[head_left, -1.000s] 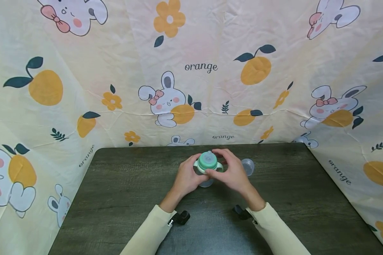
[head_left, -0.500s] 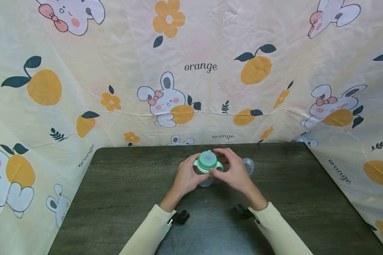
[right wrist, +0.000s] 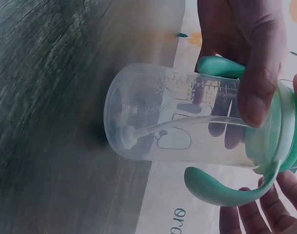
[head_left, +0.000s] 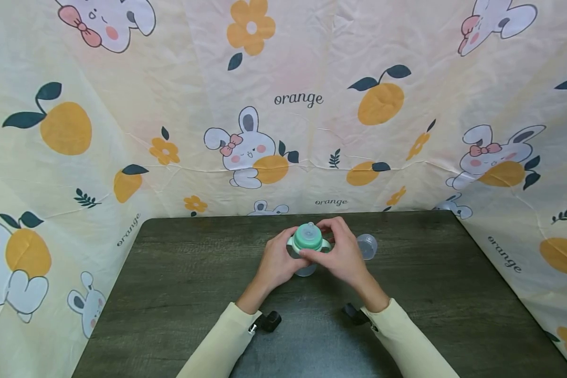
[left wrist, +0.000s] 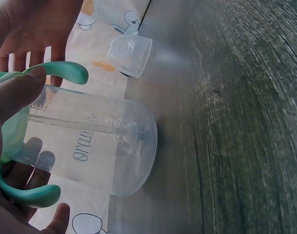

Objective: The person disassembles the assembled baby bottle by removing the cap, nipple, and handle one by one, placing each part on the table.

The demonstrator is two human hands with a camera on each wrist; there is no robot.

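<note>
Together, our left grip (head_left: pixel 277 258) and right grip (head_left: pixel 343 255) hold 1 green-topped bottle (head_left: pixel 308 238) just below the frame's centre.

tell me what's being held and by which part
A two-handled baby bottle: left hand around its upper body, right hand at its green lid.
</note>
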